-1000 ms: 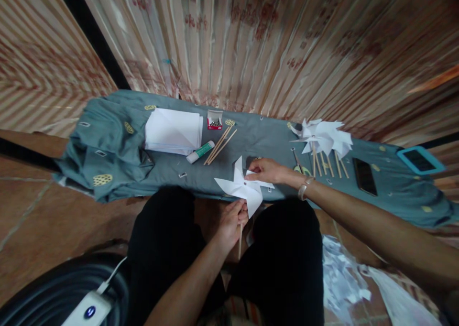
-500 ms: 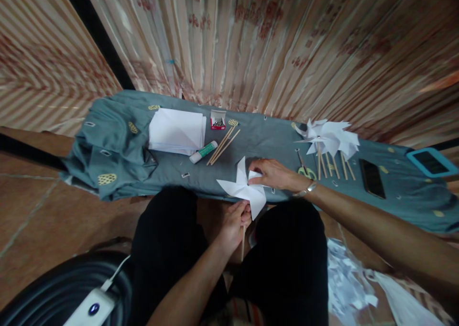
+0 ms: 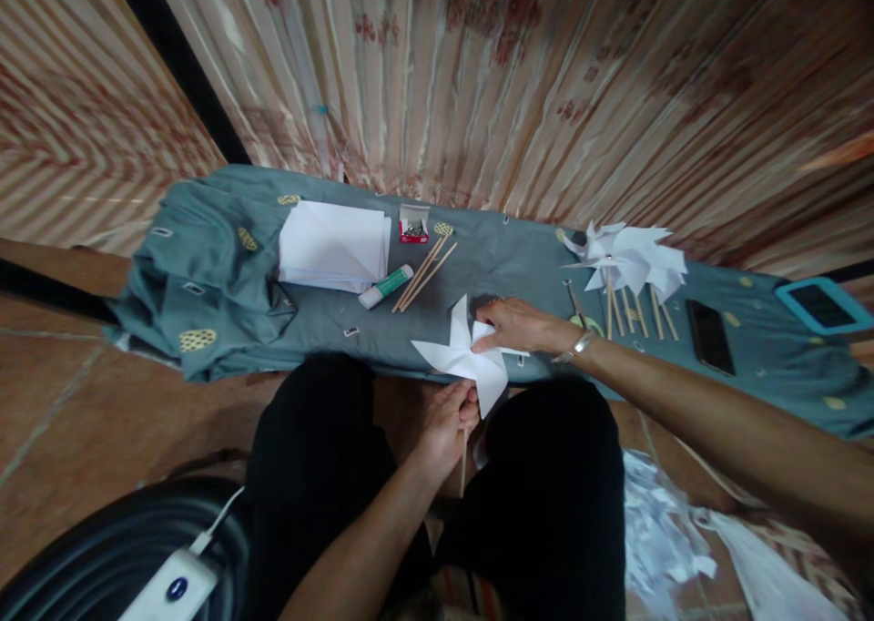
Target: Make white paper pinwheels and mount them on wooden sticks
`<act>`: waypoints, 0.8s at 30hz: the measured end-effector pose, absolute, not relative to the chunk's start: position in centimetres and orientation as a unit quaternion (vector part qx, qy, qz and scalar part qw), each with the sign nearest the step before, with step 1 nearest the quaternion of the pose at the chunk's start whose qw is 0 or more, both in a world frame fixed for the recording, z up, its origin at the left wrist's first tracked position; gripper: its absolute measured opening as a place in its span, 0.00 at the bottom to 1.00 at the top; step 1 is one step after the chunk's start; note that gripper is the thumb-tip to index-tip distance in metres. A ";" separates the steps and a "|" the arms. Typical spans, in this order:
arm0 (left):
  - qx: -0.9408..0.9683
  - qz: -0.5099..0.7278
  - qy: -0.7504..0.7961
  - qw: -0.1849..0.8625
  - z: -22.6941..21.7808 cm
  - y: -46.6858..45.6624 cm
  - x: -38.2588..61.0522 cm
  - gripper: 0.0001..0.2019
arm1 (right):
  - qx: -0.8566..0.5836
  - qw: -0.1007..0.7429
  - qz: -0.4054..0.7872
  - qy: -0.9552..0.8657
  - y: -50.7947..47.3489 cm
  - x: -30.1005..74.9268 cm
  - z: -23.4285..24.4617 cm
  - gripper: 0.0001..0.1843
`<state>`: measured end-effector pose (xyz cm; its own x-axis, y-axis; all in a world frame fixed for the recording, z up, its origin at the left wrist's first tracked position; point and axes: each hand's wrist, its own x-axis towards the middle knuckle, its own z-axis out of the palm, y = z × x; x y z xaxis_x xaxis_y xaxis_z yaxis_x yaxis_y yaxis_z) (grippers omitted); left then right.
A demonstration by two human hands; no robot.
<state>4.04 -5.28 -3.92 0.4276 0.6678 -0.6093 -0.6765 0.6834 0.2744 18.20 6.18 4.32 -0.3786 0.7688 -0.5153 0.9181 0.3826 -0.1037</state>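
A white paper pinwheel (image 3: 457, 352) lies at the near edge of a table covered in grey-green cloth (image 3: 225, 266). My left hand (image 3: 447, 421) is closed round its thin wooden stick (image 3: 464, 462), just below the pinwheel's middle. My right hand (image 3: 519, 325) rests on the pinwheel's right blade, fingers pressed on the paper near its centre. A bracelet sits on that wrist.
On the cloth lie a stack of white paper (image 3: 334, 243), a glue stick (image 3: 386, 286), loose wooden sticks (image 3: 421, 277), a small red box of pins (image 3: 413, 228), finished pinwheels (image 3: 632, 259), scissors (image 3: 580, 316), a dark phone (image 3: 708, 337) and a blue-cased tablet (image 3: 819, 304). Paper scraps (image 3: 665, 530) lie on the floor.
My right hand's fingers have slid slightly towards the pinwheel's centre. My left hand keeps its grip on the stick. The view has shifted a little.
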 end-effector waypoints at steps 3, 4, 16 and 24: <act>-0.005 0.399 0.353 0.846 -3.9 -5.3 4.0 0.18 | 0.514 0.191 -0.207 0.810 6.4 18.5 4.0 0.18; -0.004 0.400 0.353 0.846 -3.9 -5.3 4.0 0.18 | 0.513 0.189 -0.212 0.810 6.5 18.6 3.9 0.18; 0.008 0.405 0.362 0.840 -4.0 -5.3 4.2 0.17 | 0.497 0.195 -0.254 0.807 7.6 18.5 4.2 0.20; 0.010 0.415 0.349 0.840 -4.4 -5.5 4.1 0.19 | 0.471 0.190 -0.261 0.821 8.1 18.4 3.7 0.24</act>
<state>4.08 -5.50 -4.36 0.4128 0.7041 -0.5778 -0.6900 0.6558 0.3062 18.43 8.05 3.68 -0.4837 0.6745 -0.5577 0.8727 0.4201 -0.2487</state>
